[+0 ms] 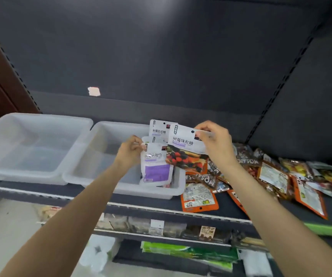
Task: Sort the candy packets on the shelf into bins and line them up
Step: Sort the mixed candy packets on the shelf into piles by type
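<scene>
My right hand pinches the top edge of a white berry candy packet and holds it above the right end of the middle clear bin. My left hand pinches the top corner of a white and purple packet that stands upright inside that bin. More white packets stand behind it. A loose heap of orange and brown packets lies on the dark shelf to the right.
An empty clear bin sits at the left on the same shelf. Lower shelves below hold boxed and green-wrapped goods. A dark back panel rises behind the bins, with a slotted upright on the right.
</scene>
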